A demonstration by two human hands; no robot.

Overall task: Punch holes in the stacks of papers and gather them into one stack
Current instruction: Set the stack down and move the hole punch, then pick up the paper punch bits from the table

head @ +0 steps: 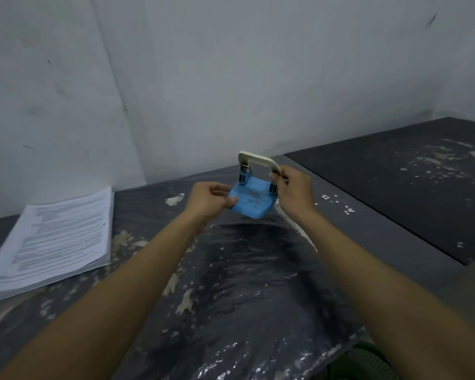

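A blue hole punch (251,198) with a cream lever handle is held up in the air above the dark table, tilted so its blue underside faces me. My left hand (209,200) pinches the left edge of its blue base. My right hand (292,192) grips the right end of the cream handle. A thick stack of printed papers (55,239) lies flat on the table at the left, away from both hands.
The dark grey table (244,283) is worn, with pale scuffs and a glossy patch below the hands. Small white paper dots (337,204) lie scattered to the right. A raised dark surface (409,187) sits at the right, and white walls close the back.
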